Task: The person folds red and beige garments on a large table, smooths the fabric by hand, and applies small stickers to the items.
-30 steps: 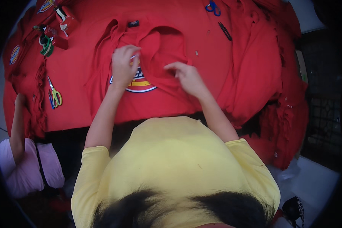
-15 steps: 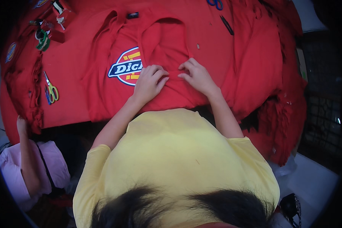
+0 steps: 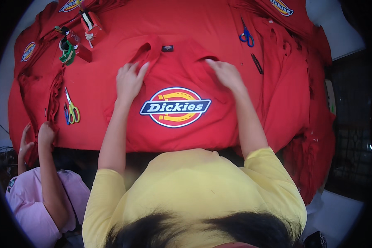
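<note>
A red shirt (image 3: 173, 140) lies spread in front of me, with a large oval printed patch (image 3: 175, 122) in its middle and a small dark neck label (image 3: 167, 48) at its far end. My left hand (image 3: 129, 82) rests at the shirt's left shoulder edge, thumb spread away from the bent fingers. Across from it, my right hand (image 3: 228, 76) grips the cloth by the right shoulder edge, its thumb toward the neck and its other fingertips partly hidden.
Yellow-handled scissors (image 3: 72, 112) lie left of the shirt, below a green tape dispenser (image 3: 67, 53). Blue scissors (image 3: 246, 37) and a small black tool (image 3: 257, 63) lie right. Piled red garments (image 3: 285, 103) line the right side. A co-worker's hand (image 3: 46, 134) handles red cloth at lower left.
The shirt has been opened out so the whole patch shows. Both my hands have moved farther away and apart, to the shoulder edges. The co-worker's second hand has come into view.
</note>
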The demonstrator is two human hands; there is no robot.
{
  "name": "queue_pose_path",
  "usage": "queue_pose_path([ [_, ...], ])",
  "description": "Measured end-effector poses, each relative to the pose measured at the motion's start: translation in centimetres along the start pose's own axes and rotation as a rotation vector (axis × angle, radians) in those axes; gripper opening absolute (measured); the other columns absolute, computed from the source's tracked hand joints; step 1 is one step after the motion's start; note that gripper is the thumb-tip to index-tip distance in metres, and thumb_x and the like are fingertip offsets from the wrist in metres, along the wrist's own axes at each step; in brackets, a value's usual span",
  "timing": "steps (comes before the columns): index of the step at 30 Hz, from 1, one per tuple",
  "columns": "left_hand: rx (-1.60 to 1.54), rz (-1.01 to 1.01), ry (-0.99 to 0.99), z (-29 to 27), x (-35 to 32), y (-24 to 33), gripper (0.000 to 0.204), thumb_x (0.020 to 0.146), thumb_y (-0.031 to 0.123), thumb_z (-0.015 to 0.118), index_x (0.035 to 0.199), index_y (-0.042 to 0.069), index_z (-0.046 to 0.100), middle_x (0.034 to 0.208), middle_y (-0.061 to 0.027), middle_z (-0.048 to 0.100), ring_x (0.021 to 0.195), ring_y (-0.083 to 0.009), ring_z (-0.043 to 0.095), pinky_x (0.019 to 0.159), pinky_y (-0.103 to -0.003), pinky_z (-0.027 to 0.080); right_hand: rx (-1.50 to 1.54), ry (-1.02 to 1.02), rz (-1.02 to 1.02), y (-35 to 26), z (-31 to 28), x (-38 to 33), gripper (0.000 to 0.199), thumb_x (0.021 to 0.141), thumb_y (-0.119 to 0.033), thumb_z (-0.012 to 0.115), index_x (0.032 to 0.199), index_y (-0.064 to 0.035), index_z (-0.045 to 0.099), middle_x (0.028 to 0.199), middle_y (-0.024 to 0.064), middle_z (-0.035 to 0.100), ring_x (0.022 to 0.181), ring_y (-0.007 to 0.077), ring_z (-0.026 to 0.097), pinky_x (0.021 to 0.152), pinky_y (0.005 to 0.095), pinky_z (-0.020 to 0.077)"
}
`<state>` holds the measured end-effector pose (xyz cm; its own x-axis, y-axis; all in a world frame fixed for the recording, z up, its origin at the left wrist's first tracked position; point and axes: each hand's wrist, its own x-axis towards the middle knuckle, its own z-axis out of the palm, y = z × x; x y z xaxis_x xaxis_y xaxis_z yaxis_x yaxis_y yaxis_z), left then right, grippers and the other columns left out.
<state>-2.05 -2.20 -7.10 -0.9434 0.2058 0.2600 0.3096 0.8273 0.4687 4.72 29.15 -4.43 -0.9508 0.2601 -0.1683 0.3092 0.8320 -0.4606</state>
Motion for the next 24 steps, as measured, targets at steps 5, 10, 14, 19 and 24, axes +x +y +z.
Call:
queue_pose_path([
  [5,-0.914,-0.447,0.053,8.1,11.8,-3.5,0.071,0.088,0.053,0.055,0.133,-0.002,0.047,0.131,-0.0166,0.054,0.125,-0.0301,0.048,0.108,-0.039,0.032,1.279,0.085,-0.248,-5.5,3.5,8.1,0.052,0.094,-0.047,0.048,0.114,-0.0007,0.06,0.123,0.0146,0.06,0.115,0.0269,0.056,0.096,0.0394,0.043],
  [10,-2.249,-0.122,-0.353,-6.3,2.4,-0.8,0.051,0.096,0.038,0.049,0.133,0.003,0.044,0.136,-0.018,0.048,0.123,-0.0288,0.05,0.105,-0.044,0.037,2.007,-0.54,-0.695,-1.6,-5.7,-2.2,0.059,0.091,-0.04,0.058,0.132,0.0003,0.044,0.127,0.0121,0.055,0.118,0.0266,0.05,0.102,0.0407,0.0393],
  [14,-2.014,0.26,-0.509,-13.0,-10.4,-3.6,0.044,0.094,0.03,0.049,0.129,0.004,0.047,0.118,-0.0188,0.057,0.107,-0.0322,0.056,0.089,-0.039,0.045,1.635,-0.793,-1.064,3.2,-6.5,-11.2,0.043,0.087,-0.031,0.061,0.115,-0.0009,0.051,0.106,0.0129,0.061,0.089,0.0238,0.059,0.079,0.0395,0.0492],
  [19,-1.703,0.638,-0.224,-26.2,-14.5,-4.7,0.045,0.094,0.027,0.047,0.132,0.003,0.044,0.123,-0.0187,0.055,0.106,-0.034,0.058,0.089,-0.045,0.046,1.584,-0.516,-1.606,11.1,-12.1,-15.3,0.023,0.085,-0.018,0.061,0.099,0.0005,0.061,0.096,0.0145,0.064,0.082,0.0231,0.063,0.073,0.0387,0.0513],
  [24,-1.499,0.705,-0.046,-29.9,-13.9,-0.3,0.048,0.093,0.024,0.044,0.135,0.001,0.042,0.128,-0.0187,0.053,0.104,-0.0358,0.06,0.09,-0.05,0.047,1.525,0.398,-1.266,16.1,-13.6,-13.4,0.028,0.087,-0.018,0.056,0.104,0.0024,0.061,0.103,0.0156,0.064,0.091,0.0244,0.063,0.079,0.039,0.051],
])
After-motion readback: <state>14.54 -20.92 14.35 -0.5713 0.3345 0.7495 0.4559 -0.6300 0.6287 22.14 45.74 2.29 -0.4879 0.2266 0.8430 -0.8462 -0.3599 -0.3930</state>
